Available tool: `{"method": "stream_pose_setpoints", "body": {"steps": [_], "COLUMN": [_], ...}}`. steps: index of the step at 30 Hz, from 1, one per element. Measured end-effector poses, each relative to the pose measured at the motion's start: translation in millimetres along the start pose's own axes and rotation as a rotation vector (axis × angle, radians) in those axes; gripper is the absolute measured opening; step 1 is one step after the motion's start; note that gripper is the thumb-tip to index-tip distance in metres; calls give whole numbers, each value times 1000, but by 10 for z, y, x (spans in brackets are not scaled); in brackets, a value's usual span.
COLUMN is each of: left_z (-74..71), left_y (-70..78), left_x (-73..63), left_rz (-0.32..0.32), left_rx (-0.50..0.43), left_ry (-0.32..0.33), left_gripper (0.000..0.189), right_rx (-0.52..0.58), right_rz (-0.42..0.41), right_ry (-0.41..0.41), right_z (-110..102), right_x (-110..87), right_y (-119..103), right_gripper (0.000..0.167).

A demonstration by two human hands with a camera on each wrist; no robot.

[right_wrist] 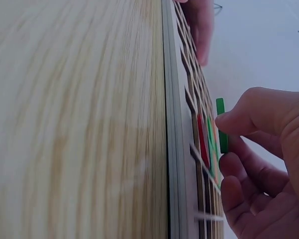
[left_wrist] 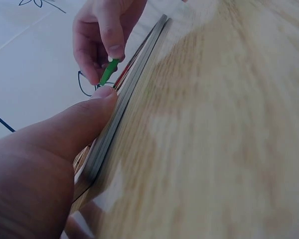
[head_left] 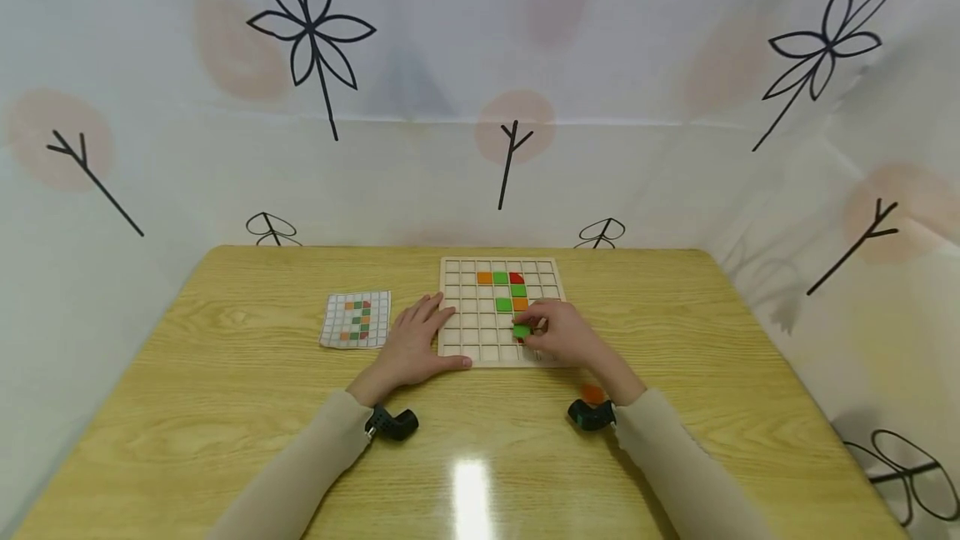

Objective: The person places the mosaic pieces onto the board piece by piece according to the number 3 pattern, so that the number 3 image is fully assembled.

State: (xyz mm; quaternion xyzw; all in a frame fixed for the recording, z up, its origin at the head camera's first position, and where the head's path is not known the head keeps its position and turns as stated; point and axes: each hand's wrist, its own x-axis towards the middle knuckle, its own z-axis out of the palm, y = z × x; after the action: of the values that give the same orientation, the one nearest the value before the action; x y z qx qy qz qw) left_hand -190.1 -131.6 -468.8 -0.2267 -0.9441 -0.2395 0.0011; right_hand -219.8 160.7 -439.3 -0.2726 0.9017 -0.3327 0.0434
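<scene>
My right hand (head_left: 561,330) pinches a green square tile (right_wrist: 221,127) between thumb and fingers, close over the lower right part of a wooden grid board (head_left: 470,335). In the right wrist view the tile stands on edge beside a red tile (right_wrist: 203,142) set in the grid. Fingers spread, my left hand (head_left: 412,347) rests along the board's left edge, its thumb at the front left corner. An orange tile (head_left: 485,277), a green tile (head_left: 500,277) and a red piece (head_left: 517,277) sit in an upper row, with more green and orange tiles below.
A paper card (head_left: 356,319) printed with a coloured grid pattern lies left of the board. An orange piece (head_left: 592,393) lies on the wooden table (head_left: 247,332) beside my right wrist. Patterned white cloth (head_left: 420,182) hangs behind the table.
</scene>
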Motion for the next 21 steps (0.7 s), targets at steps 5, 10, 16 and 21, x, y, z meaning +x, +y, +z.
{"method": "stream_pose_setpoints", "body": {"steps": [5,10,16,21], "left_z": [-6,-6,2,4], "left_y": [8,18,15,-26], "left_x": [1,-3,2,-10], "left_rz": [2,1,2,-6], "left_rx": [-2,-3,-8,3], "left_ry": [0,7,10,-2], "left_gripper": [91,91,91,94], "right_rx": [8,21,32,69], "right_rz": [-14,4,56,78], "right_ry": [-24,-51,-62,-74], "right_z": [57,88,99,102], "right_x": [53,69,67,72], "right_y": [-65,-100,-108,-130], "right_gripper": [24,25,26,24]}}
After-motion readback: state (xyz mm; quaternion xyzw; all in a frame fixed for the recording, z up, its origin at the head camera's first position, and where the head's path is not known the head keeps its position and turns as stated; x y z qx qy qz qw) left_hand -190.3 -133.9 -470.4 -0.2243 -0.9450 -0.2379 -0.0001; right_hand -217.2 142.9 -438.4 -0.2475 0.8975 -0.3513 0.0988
